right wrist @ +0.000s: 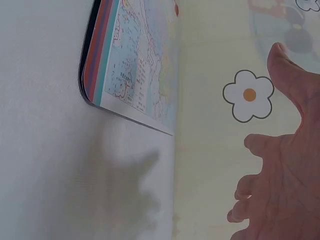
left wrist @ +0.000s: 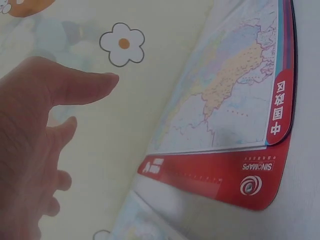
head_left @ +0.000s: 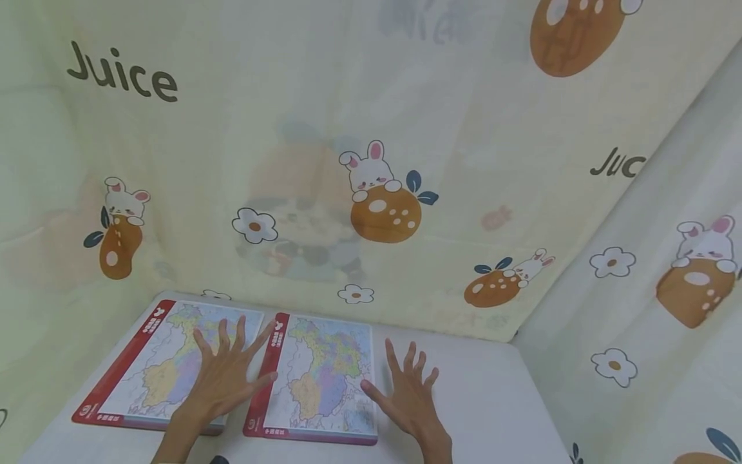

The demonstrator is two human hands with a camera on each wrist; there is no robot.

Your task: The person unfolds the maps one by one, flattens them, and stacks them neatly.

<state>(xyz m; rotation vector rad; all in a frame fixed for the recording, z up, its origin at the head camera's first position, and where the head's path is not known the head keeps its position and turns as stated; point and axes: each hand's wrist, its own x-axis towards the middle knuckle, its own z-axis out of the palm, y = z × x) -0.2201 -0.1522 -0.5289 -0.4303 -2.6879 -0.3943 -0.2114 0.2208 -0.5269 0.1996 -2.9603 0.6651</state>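
Observation:
Two map boards with red borders lie side by side on a white table. My left hand (head_left: 225,374), its fingers spread wide, is over the right part of the left map board (head_left: 110,380) and hides some of it. The thumb reaches toward the red edge of the right map board (head_left: 301,361). My right hand (head_left: 408,396) is spread beside that board's right edge, its thumb tip overlapping the edge in the head view. Neither hand holds anything. In the left wrist view a board's red border (left wrist: 210,180) shows printed lettering and a round logo.
A patterned curtain (head_left: 313,116) with rabbits, fruit and flowers hangs behind the table and along both sides. White table surface (head_left: 481,399) extends to the right of the boards. In the right wrist view a hand's shadow (right wrist: 120,185) falls on the table beside the board.

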